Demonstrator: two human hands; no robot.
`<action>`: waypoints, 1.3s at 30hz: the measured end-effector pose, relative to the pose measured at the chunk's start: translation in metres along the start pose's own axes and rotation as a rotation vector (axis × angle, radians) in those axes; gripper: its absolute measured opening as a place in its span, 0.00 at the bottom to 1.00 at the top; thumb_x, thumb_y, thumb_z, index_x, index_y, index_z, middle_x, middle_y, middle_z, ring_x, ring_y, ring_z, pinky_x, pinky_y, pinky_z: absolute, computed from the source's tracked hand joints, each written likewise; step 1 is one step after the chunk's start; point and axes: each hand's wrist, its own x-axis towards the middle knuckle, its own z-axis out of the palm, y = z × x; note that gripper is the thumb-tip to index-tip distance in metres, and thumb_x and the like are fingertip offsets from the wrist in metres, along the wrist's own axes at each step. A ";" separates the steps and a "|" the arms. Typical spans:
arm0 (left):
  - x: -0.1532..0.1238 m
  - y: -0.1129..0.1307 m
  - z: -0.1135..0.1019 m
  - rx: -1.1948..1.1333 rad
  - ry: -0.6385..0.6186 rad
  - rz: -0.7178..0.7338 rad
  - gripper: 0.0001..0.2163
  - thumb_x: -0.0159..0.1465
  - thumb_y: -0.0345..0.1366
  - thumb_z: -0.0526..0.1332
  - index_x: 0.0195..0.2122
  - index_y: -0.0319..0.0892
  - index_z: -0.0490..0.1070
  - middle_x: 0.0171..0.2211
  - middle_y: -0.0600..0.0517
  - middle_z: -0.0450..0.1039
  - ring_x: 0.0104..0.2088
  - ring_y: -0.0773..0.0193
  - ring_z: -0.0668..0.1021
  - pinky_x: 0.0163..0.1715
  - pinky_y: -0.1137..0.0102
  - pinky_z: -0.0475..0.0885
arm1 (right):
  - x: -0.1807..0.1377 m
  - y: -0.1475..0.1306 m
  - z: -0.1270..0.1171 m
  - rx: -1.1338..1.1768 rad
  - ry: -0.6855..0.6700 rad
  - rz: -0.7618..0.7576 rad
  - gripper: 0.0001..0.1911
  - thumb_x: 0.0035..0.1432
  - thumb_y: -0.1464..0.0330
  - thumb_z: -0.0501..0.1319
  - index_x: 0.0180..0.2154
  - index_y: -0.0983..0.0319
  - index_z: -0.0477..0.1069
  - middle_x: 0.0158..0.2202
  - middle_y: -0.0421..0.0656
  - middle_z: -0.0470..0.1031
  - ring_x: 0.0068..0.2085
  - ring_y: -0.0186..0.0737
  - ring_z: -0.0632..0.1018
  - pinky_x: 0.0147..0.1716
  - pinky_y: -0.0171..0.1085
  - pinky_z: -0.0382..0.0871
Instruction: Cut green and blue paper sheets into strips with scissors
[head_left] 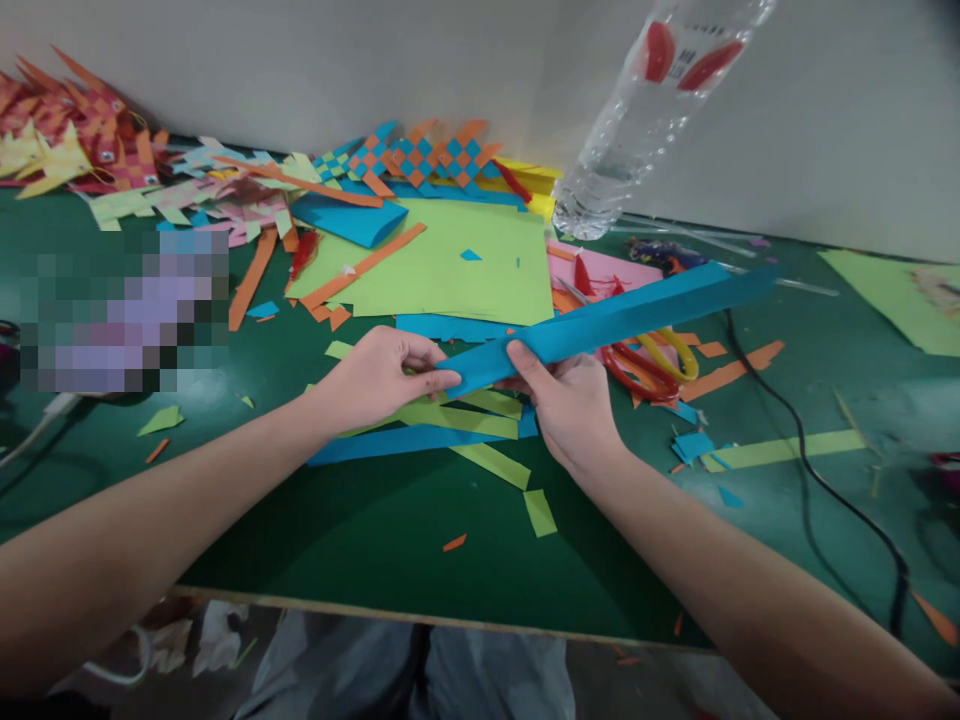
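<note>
A long folded blue paper strip [622,315] is held above the green table [390,540], slanting up to the right. My left hand [375,378] pinches its near end between thumb and fingers. My right hand [574,405] grips the strip from below a little further along, thumb on top. Under my hands lie loose yellow-green strips [487,430] and another blue strip [397,442].
A light green sheet [450,265] lies behind my hands, with woven orange-and-blue paper pieces [427,155] and scraps along the wall. Red and yellow scissors [649,362] sit right of my right hand. A clear plastic bottle [637,130] stands behind; a black cable [810,470] crosses the right side.
</note>
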 end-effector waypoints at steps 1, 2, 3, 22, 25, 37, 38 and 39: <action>0.000 0.000 0.000 0.002 0.000 0.001 0.09 0.62 0.37 0.68 0.26 0.39 0.78 0.19 0.56 0.74 0.17 0.74 0.67 0.17 0.77 0.59 | 0.000 0.000 0.000 0.002 0.000 -0.005 0.17 0.49 0.54 0.74 0.33 0.60 0.77 0.34 0.43 0.84 0.35 0.45 0.85 0.36 0.46 0.85; -0.001 0.000 0.000 0.003 0.000 0.003 0.09 0.62 0.37 0.68 0.26 0.39 0.78 0.18 0.56 0.74 0.17 0.74 0.66 0.17 0.77 0.59 | 0.000 0.000 0.000 0.004 0.000 -0.008 0.17 0.49 0.54 0.74 0.33 0.60 0.77 0.34 0.43 0.84 0.35 0.45 0.85 0.36 0.46 0.85; -0.001 0.000 0.001 0.004 0.001 0.006 0.10 0.62 0.37 0.67 0.26 0.39 0.78 0.18 0.56 0.73 0.17 0.74 0.66 0.17 0.77 0.60 | 0.000 -0.001 -0.001 0.003 -0.002 -0.009 0.17 0.49 0.54 0.74 0.33 0.60 0.77 0.34 0.43 0.84 0.35 0.44 0.85 0.36 0.45 0.85; -0.002 -0.002 0.006 -0.134 -0.069 0.021 0.15 0.56 0.47 0.71 0.27 0.40 0.75 0.22 0.54 0.75 0.22 0.70 0.70 0.20 0.76 0.62 | -0.014 -0.018 0.001 -0.244 -0.233 0.082 0.17 0.51 0.55 0.72 0.28 0.61 0.76 0.19 0.38 0.73 0.19 0.32 0.73 0.18 0.34 0.71; -0.002 -0.004 0.005 -0.156 -0.084 -0.005 0.14 0.56 0.46 0.72 0.28 0.40 0.76 0.22 0.54 0.75 0.22 0.71 0.70 0.19 0.77 0.61 | -0.015 -0.018 0.001 -0.268 -0.224 0.083 0.16 0.52 0.55 0.71 0.27 0.61 0.76 0.19 0.38 0.73 0.19 0.32 0.73 0.19 0.35 0.71; -0.006 0.000 0.009 -0.209 -0.115 0.005 0.15 0.54 0.42 0.72 0.35 0.42 0.69 0.21 0.59 0.71 0.22 0.69 0.72 0.21 0.75 0.64 | -0.018 -0.021 0.003 -0.279 -0.290 0.044 0.18 0.53 0.53 0.69 0.22 0.57 0.72 0.17 0.38 0.72 0.18 0.34 0.72 0.19 0.36 0.71; -0.005 -0.001 0.009 -0.213 -0.122 0.006 0.15 0.54 0.42 0.72 0.36 0.42 0.69 0.21 0.59 0.71 0.22 0.69 0.72 0.22 0.75 0.64 | -0.019 -0.021 0.003 -0.280 -0.290 0.045 0.18 0.53 0.53 0.69 0.23 0.57 0.72 0.17 0.38 0.72 0.19 0.34 0.72 0.19 0.36 0.71; -0.005 -0.002 0.009 -0.212 -0.127 0.011 0.16 0.54 0.42 0.72 0.37 0.43 0.69 0.22 0.59 0.71 0.23 0.68 0.73 0.22 0.75 0.64 | -0.019 -0.020 0.003 -0.283 -0.285 0.048 0.17 0.52 0.53 0.70 0.23 0.58 0.72 0.17 0.38 0.72 0.19 0.34 0.72 0.19 0.37 0.71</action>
